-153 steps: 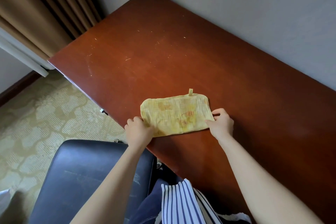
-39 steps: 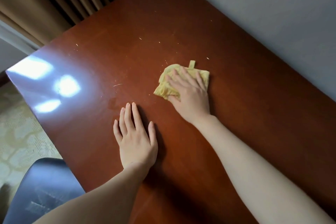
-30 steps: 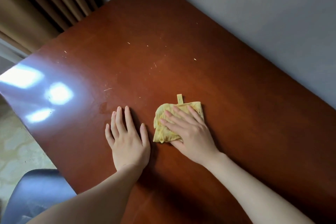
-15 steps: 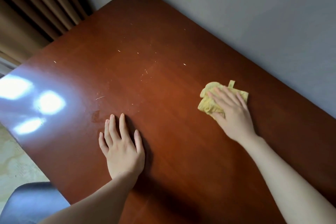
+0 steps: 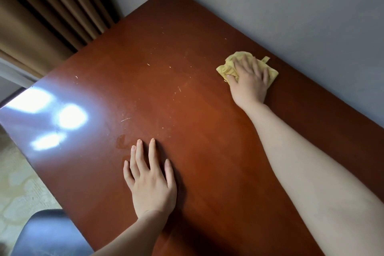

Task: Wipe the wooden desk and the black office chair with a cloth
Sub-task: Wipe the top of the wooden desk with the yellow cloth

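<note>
A reddish-brown wooden desk (image 5: 187, 110) fills most of the view, its top dotted with pale specks and a small damp smudge. A crumpled yellow cloth (image 5: 226, 67) lies near the desk's far edge by the wall. My right hand (image 5: 249, 81) presses flat on the cloth with the fingers spread. My left hand (image 5: 150, 181) rests flat on the desk near its front edge, fingers straight, holding nothing. A corner of the black office chair (image 5: 49, 235) shows at the bottom left.
A grey wall (image 5: 291, 6) runs along the desk's far side. Brown curtains (image 5: 41, 10) hang at the upper left. Patterned beige carpet (image 5: 18, 185) lies left of the desk. Bright window reflections (image 5: 68, 116) glare on the desk's left part.
My right hand has slid the cloth across the desk, from near my left hand out toward the wall on the far right. My left hand has stayed flat in place.
</note>
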Tool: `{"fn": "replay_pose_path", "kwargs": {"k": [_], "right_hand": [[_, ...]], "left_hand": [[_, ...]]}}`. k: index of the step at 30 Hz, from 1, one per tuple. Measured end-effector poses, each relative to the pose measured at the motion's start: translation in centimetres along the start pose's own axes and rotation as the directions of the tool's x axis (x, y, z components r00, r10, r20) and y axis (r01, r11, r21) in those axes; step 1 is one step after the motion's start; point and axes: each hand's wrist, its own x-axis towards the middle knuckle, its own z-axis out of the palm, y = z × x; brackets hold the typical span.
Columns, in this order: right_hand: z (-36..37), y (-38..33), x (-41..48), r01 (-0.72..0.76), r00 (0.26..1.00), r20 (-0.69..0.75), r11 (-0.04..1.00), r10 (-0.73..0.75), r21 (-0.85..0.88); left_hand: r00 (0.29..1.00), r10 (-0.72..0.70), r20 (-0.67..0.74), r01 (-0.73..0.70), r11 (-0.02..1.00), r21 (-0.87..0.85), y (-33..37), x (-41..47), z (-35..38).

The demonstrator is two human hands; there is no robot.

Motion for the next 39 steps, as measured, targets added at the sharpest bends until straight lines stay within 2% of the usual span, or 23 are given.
{"fn": "replay_pose_path", "kwargs": {"k": [4, 10, 17, 21, 24, 27, 31, 35, 37, 39], "right_hand": [[0.9, -2.9, -1.7, 0.165, 0.986, 0.033, 0.986, -0.165, -0.010], [1.4, -2.8, -7.4, 0.422, 0.902, 0.098, 0.906, -0.421, 0.010], [0.0, 2.4, -13.5, 0.509, 0.843, 0.186, 0.860, -0.505, 0.029], [-1.1, 6.3, -14.5, 0.400, 0.905, 0.153, 0.916, -0.397, 0.008], [-2.0, 9.8, -14.6, 0.223, 0.972, 0.086, 0.975, -0.221, -0.021], [-2.7, 12.9, -13.7, 0.011, 1.000, -0.004, 1.000, -0.011, -0.027], [-3.2, 14.7, -10.7, -0.220, 0.973, -0.076, 0.975, 0.217, -0.030], [-3.1, 13.4, -7.0, -0.441, 0.891, -0.098, 0.897, 0.442, 0.034], [-3.1, 12.4, -5.3, -0.500, 0.859, -0.089, 0.864, 0.504, 0.068], [-3.0, 11.5, -3.7, -0.498, 0.861, -0.066, 0.862, 0.504, 0.090]], "left_hand": [[1.000, -0.002, 0.001, 0.002, 1.000, 0.005, 0.0, 0.1, 0.0], [1.000, -0.002, 0.000, 0.002, 1.000, -0.002, 0.0, 0.0, -0.1], [1.000, -0.012, -0.007, 0.012, 1.000, -0.014, 0.0, -0.1, 0.1], [1.000, -0.022, -0.010, 0.022, 0.999, -0.033, 0.0, -0.1, 0.0], [1.000, -0.021, -0.015, 0.020, 0.999, -0.044, 0.2, -0.1, -0.1], [1.000, -0.023, -0.013, 0.022, 0.998, -0.050, 0.3, -0.2, -0.1], [1.000, -0.022, -0.015, 0.021, 0.998, -0.056, 0.3, -0.1, 0.0], [1.000, -0.024, -0.010, 0.023, 0.999, -0.049, 0.2, -0.2, 0.1], [1.000, -0.021, -0.004, 0.021, 0.999, -0.044, 0.2, -0.2, 0.1], [1.000, -0.025, 0.003, 0.025, 0.999, -0.035, 0.1, -0.2, 0.1]]}}
